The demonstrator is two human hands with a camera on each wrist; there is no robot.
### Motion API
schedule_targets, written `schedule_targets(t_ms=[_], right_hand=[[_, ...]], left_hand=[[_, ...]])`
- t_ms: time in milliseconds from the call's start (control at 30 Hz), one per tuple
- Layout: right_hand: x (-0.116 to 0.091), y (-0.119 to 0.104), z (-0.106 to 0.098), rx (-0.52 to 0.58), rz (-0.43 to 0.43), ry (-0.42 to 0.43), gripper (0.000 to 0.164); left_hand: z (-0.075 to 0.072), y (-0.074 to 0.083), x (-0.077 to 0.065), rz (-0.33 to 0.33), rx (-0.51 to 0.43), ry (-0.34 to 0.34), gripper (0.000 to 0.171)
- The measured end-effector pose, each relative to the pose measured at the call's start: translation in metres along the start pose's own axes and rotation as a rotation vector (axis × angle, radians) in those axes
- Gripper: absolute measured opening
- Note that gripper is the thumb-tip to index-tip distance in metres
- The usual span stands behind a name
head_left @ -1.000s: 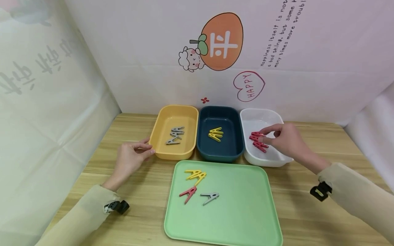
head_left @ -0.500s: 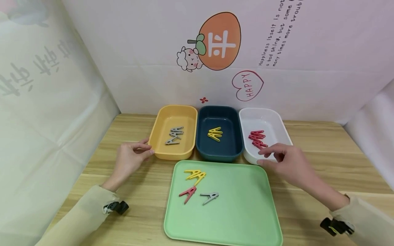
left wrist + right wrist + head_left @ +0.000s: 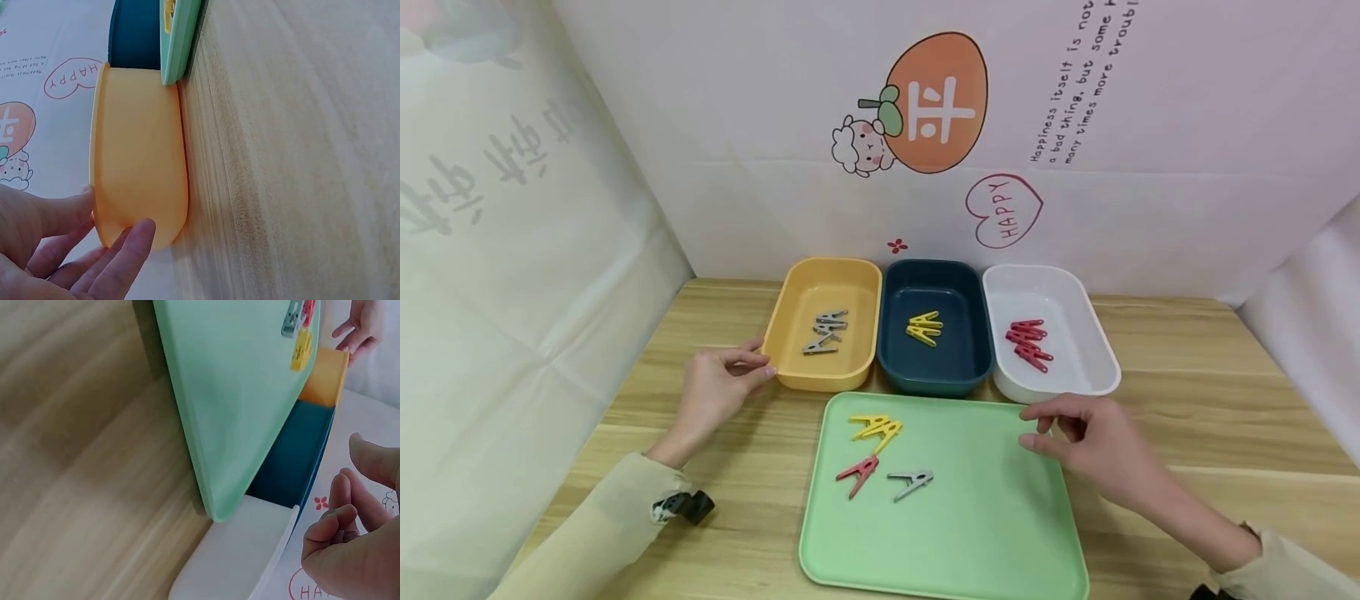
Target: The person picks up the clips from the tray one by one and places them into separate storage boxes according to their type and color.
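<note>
At the left, my left hand (image 3: 722, 396) touches the near-left corner of the orange-yellow bin (image 3: 820, 382). The left wrist view shows its thumb at the rim and its fingers fairly straight by the outer wall. My right hand (image 3: 1101, 442) hovers over the right edge of the green tray (image 3: 977, 521), fingers loosely bent and holding nothing. Left on the tray lie two yellow clothespins (image 3: 880, 428), a red clothespin (image 3: 859, 476) and a grey clothespin (image 3: 912, 481). Red clothespins (image 3: 1030, 342) lie in the white bin (image 3: 1078, 350), just beyond my right hand.
Grey clothespins (image 3: 826, 332) lie in the orange-yellow bin. The dark blue bin (image 3: 936, 386), between the other two, holds yellow clothespins (image 3: 923, 327). All three bins stand in a row behind the tray, near a printed cloth backdrop (image 3: 760, 183), on a wooden table (image 3: 1210, 392).
My right hand has let go of a red clothespin in the white bin and drawn back toward me to the tray's right edge. The left hand has stayed at the orange-yellow bin.
</note>
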State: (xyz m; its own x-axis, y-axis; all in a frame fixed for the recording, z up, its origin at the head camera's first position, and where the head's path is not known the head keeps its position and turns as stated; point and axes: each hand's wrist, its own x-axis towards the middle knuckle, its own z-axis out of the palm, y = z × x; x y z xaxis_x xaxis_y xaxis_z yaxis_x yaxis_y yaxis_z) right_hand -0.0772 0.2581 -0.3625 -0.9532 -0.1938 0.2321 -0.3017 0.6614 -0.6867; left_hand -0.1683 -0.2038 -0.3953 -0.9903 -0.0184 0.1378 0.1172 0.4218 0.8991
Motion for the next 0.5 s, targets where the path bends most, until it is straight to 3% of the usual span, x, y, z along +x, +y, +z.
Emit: schedule_targets(t_ms=[500], right_hand=[[-0.017, 0.005, 0.020, 0.036, -0.009, -0.057, 0.020]], left_hand=[[0.001, 0.001, 0.001, -0.006, 0.008, 0.001, 0.018]])
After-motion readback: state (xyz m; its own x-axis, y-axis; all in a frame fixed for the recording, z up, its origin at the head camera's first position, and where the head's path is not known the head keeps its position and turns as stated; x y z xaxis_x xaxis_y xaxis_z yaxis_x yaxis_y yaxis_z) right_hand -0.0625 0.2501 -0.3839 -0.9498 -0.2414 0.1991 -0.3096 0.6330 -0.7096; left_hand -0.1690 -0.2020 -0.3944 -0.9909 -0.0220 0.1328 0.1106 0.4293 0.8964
